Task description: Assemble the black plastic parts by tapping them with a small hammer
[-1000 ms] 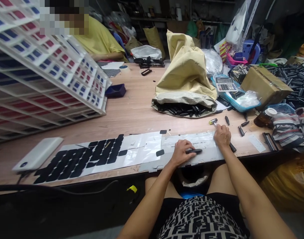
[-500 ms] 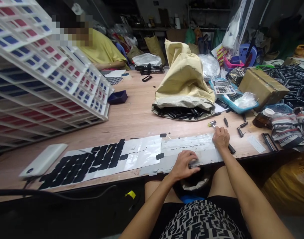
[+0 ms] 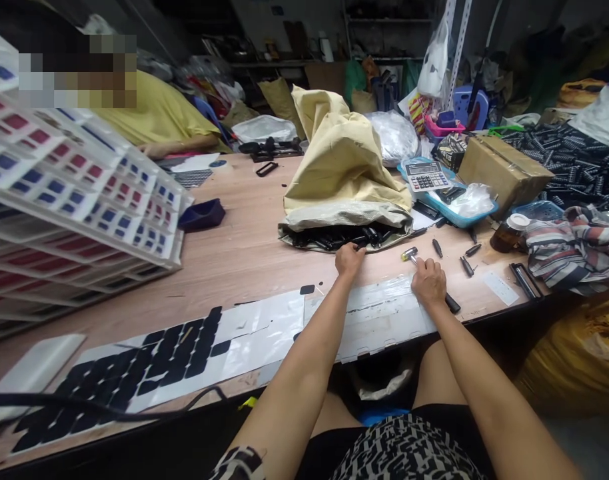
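My left hand (image 3: 349, 259) is at the front lip of a tan sack (image 3: 347, 160), its fingers curled in against the black pieces (image 3: 334, 237) that fill the mouth. Whatever those fingertips pinch is hidden. My right hand (image 3: 429, 283) is closed around a small hammer (image 3: 409, 253), whose yellowish head points away from me and whose dark handle end sticks out behind the wrist. That hand rests at the right end of a pale, tape-covered board (image 3: 384, 320). To the left lies a white sheet (image 3: 264, 323) with rows of black rounded stickers (image 3: 179, 350), partly behind my left forearm.
A white plastic basket (image 3: 84, 180) leans at left, near a dark blue tray (image 3: 202, 215). Loose black parts (image 3: 467, 267), a brown jar (image 3: 509, 232), a calculator (image 3: 425, 177) and a carton (image 3: 504, 170) are at right. A person in yellow (image 3: 159, 113) sits across.
My left hand has moved from above the board's front edge forward to the sack's mouth. My right hand keeps its hold on the hammer. The view has shifted slightly.
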